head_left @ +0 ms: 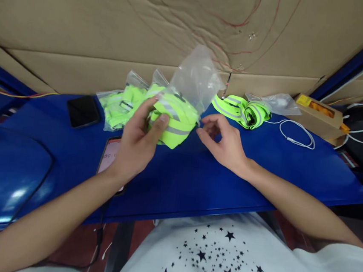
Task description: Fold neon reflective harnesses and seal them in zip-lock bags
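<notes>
The left hand (138,139) grips a folded yellow-green reflective bundle (178,125) above the middle of the bench (170,182), thumb on top. A clear plastic bag (196,75) rises behind it (whether the bundle sits partly inside, I cannot tell). The right hand (225,144) is half-open, fingers curled, fingertips just beside the bundle's right side. Along the bench's back edge, bagged yellow-green straps (116,108) lie left of the middle, and a loose strap roll (252,113) right of it. A cardboard box (318,119) sits toward the back right corner. One dark phone (83,111) lies toward the back left; another phone (109,154), nearer the front edge, is partly hidden by the left wrist.
</notes>
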Motion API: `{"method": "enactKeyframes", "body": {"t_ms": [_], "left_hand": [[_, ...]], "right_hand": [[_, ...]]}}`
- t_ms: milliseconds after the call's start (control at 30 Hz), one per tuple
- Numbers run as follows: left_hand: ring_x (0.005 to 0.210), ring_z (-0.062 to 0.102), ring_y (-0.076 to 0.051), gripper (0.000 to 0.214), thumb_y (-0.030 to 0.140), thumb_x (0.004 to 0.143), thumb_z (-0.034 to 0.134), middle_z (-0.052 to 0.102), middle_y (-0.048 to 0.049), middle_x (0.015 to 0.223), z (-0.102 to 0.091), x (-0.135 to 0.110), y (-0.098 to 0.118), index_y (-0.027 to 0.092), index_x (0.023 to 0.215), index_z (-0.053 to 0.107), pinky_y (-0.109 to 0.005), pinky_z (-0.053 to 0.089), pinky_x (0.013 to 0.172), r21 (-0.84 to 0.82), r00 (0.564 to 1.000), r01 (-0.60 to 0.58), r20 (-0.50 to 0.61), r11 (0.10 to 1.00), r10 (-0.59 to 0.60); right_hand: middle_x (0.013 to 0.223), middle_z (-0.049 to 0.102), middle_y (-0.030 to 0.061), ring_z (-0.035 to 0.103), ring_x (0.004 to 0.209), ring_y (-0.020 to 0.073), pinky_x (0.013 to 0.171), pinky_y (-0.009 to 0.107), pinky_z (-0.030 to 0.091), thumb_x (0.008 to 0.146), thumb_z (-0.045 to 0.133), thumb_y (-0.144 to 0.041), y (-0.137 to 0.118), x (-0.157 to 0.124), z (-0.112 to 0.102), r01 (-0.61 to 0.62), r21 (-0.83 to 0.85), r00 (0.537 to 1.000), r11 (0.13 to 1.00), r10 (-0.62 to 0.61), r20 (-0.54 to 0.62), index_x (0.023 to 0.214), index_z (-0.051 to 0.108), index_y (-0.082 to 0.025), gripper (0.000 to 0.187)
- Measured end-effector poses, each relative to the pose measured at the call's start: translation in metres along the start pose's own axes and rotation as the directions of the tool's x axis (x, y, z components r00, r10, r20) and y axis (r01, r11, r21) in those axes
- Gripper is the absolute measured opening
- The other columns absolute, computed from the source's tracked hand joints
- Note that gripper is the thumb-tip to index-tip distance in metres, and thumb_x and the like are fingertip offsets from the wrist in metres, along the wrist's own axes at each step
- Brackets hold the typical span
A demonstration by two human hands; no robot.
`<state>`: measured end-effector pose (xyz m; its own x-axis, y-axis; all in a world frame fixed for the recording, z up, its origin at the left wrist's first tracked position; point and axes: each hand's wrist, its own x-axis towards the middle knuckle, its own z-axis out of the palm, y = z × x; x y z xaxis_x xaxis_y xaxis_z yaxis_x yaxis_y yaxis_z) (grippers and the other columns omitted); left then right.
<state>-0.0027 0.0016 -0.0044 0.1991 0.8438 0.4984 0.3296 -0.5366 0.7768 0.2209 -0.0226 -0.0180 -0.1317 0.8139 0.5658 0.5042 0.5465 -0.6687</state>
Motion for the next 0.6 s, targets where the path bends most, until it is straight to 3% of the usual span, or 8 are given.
{"method": "enactKeyframes", "body": {"t_ms": [167,233,267,333,433,500,600], "left_hand": [[0.131,0.062,-0.026,0.046,0.049,0.097,0.063,0.066,-0.0049,0.142,0.006,-0.004,0.005,0.030,0.139,0.061,-0.045,0.053,0.113,-0.045,0.997,0.044,-0.060,0.998,-0.046],[0.131,0.062,-0.026,0.043,0.048,0.096,0.066,0.068,-0.0056,0.140,0.005,-0.006,0.007,0.027,0.133,0.065,-0.045,0.050,0.116,0.002,0.996,0.018,-0.087,1.000,-0.018],[0.131,0.063,-0.026,0.042,0.047,0.095,0.067,0.068,-0.0057,0.139,0.005,-0.007,0.008,0.026,0.131,0.066,-0.045,0.049,0.118,0.036,0.996,0.001,-0.093,0.999,0.002],[0.129,0.064,-0.026,0.039,0.045,0.095,0.068,0.070,-0.0056,0.137,0.005,-0.009,0.009,0.026,0.129,0.067,-0.045,0.049,0.117,0.117,0.994,-0.060,-0.082,0.991,0.070],[0.127,0.064,-0.026,0.039,0.038,0.094,0.071,0.069,-0.0059,0.136,0.007,-0.014,0.011,0.026,0.130,0.068,-0.042,0.051,0.114,0.228,0.980,-0.188,-0.016,0.955,0.197],[0.127,0.064,-0.025,0.040,0.033,0.094,0.071,0.068,-0.0066,0.138,0.008,-0.015,0.013,0.025,0.133,0.066,-0.039,0.051,0.112,0.243,0.970,-0.237,0.008,0.941,0.242],[0.126,0.064,-0.025,0.041,0.032,0.095,0.070,0.067,-0.0071,0.138,0.008,-0.018,0.016,0.025,0.136,0.064,-0.039,0.051,0.112,0.219,0.973,-0.228,0.004,0.949,0.232]], "right_hand": [[0.088,0.069,0.0044,0.062,0.073,0.0135,0.067,0.027,0.046,0.104,0.053,-0.036,0.000,-0.004,-0.007,0.174,-0.194,0.983,0.966,-0.158,0.092,0.096,0.064,-0.019,0.021],[0.085,0.069,0.0050,0.061,0.071,0.0137,0.066,0.028,0.045,0.104,0.053,-0.042,0.000,-0.006,-0.008,0.163,-0.184,0.981,0.969,-0.140,0.131,0.093,0.066,-0.018,0.030],[0.081,0.069,0.0051,0.061,0.068,0.0136,0.064,0.028,0.046,0.104,0.051,-0.048,0.001,-0.007,-0.008,0.105,-0.130,0.986,0.986,-0.085,0.146,0.090,0.067,-0.017,0.038],[0.074,0.068,0.0059,0.061,0.061,0.0133,0.058,0.028,0.047,0.104,0.042,-0.064,0.003,-0.006,-0.007,-0.129,0.070,0.972,0.989,0.112,0.207,0.081,0.067,-0.016,0.059],[0.080,0.072,0.0091,0.067,0.065,0.0157,0.056,0.028,0.055,0.096,0.040,-0.079,0.009,-0.002,-0.003,-0.477,0.379,0.865,0.793,0.347,0.363,0.087,0.069,-0.015,0.071],[0.100,0.075,0.0106,0.072,0.084,0.0187,0.071,0.031,0.063,0.088,0.055,-0.080,0.013,-0.001,0.001,-0.517,0.507,0.848,0.690,0.335,0.410,0.108,0.070,-0.017,0.067],[0.122,0.073,0.0087,0.071,0.108,0.0203,0.096,0.036,0.061,0.084,0.067,-0.076,0.014,-0.002,0.004,-0.447,0.609,0.889,0.655,0.251,0.383,0.129,0.064,-0.024,0.069]]}}
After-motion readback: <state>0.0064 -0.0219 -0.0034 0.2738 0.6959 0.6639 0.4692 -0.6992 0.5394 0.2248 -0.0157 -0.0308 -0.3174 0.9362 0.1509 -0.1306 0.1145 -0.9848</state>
